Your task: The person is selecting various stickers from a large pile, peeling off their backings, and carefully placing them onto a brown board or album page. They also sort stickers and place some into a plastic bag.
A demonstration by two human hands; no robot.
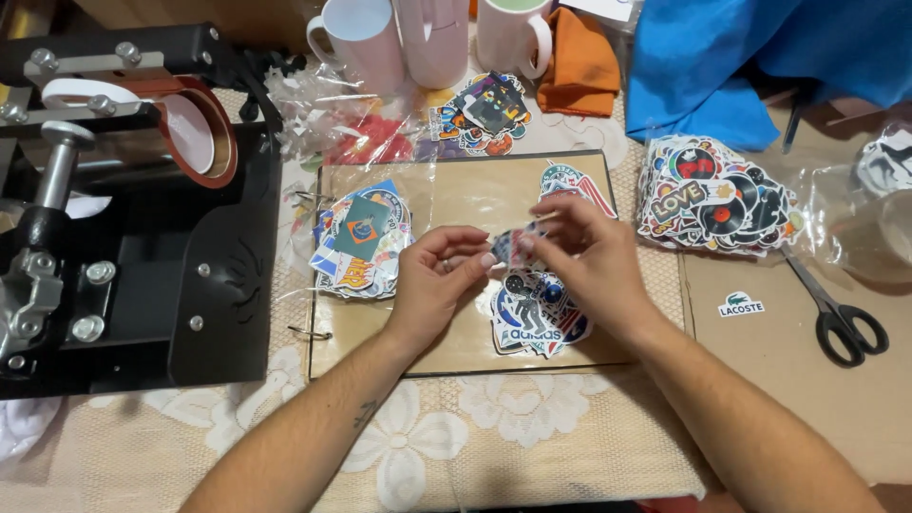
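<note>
Centre of frame: the left hand (432,280) and right hand (589,261) meet over a clear plastic sheet (456,195) on the lace tablecloth (427,437), both pinching 1 small sticker (513,245) between thumb and fingertips, fingers drawn narrow on its edges. Judged step: working the sticker's edge, perhaps parting it from its backing; the next move would call for a fine fingertip hold so the thin piece does not tear or curl. Just below the hands lies a loose sticker pile (537,318); left of centre, a second pile (363,242), mostly blue and green. At right, a large multicoloured heap (712,195) sits in clear wrap. Black scissors (841,318) lie at far right. Upper left: a black mug press (123,199). Top centre: 3 white mugs (432,38).
</note>
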